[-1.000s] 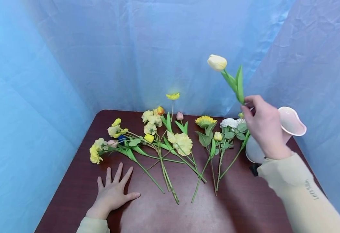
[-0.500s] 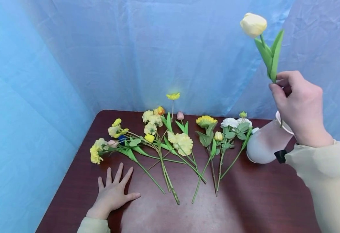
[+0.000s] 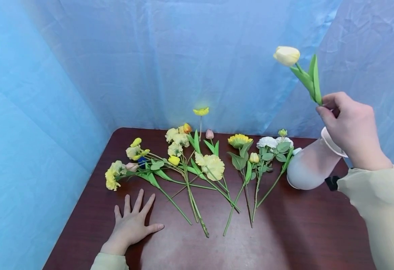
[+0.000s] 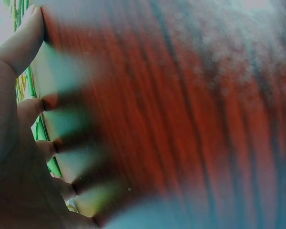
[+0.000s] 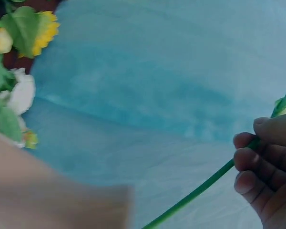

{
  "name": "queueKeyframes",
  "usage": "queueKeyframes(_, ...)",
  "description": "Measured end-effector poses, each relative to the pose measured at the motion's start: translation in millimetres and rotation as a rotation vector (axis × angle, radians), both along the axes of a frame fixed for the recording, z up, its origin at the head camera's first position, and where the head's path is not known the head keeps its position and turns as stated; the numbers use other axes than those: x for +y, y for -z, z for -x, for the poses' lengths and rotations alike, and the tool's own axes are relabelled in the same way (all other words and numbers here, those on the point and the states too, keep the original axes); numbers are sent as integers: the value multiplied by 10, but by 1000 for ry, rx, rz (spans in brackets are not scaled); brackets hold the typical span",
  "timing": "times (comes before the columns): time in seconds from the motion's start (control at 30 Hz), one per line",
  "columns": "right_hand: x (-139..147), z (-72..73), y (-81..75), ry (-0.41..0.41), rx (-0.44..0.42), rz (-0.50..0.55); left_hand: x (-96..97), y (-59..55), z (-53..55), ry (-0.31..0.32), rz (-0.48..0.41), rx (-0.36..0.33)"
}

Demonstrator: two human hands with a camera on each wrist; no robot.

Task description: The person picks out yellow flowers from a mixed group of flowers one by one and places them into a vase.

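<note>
The right hand (image 3: 353, 129) is grasping a single pale cream artificial tulip with long green leaves (image 3: 287, 56), pinching its slim green stem (image 5: 195, 193) just under the leaves between thumb and fingers. The bloom is up and to the left of that hand, leaning left. Below the hand, and partly hidden by it, a smooth white-and-pinkish vase with a flared rim (image 3: 304, 168) stands on the dark red-brown wooden counter (image 3: 232, 255). The stem's lower end is out of sight, so whether it touches the vase cannot be told.

The left hand (image 3: 131, 227) is released, lying flat with fingers spread; loose yellow, cream and pink artificial flowers (image 3: 211, 167) lie beyond its fingertips. A white-petalled flower cluster with green leaves (image 3: 267, 142) lies left of and below the right hand, near the vase.

To handle this well, I would keep the pinch light, turn the wrist until the stem points down into the mouth, and avoid knocking the rim.
</note>
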State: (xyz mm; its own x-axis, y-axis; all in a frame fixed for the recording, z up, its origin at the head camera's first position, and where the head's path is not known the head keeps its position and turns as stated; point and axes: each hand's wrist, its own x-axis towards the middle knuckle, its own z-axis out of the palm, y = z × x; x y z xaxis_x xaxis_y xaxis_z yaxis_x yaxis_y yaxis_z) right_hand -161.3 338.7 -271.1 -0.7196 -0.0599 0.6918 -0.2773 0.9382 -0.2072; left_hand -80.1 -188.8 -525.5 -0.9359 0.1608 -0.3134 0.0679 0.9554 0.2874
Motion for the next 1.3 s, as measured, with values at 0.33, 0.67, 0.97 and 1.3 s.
queueKeyframes(0.33, 236, -27, 121, 293, -345, 94, 4, -9, -8, 2, -11, 1)
queueKeyframes(0.67, 347, -72, 174, 429, -545, 75, 14, 1, 14, 2, -10, 4)
queueKeyframes(0.97, 356, -132, 242, 456, -468, 59, 13, -5, 18, -1, -10, 4)
queueKeyframes(1.3, -134, -156, 318, 249, -20, -28, 9, -11, 4, -2, -10, -6)
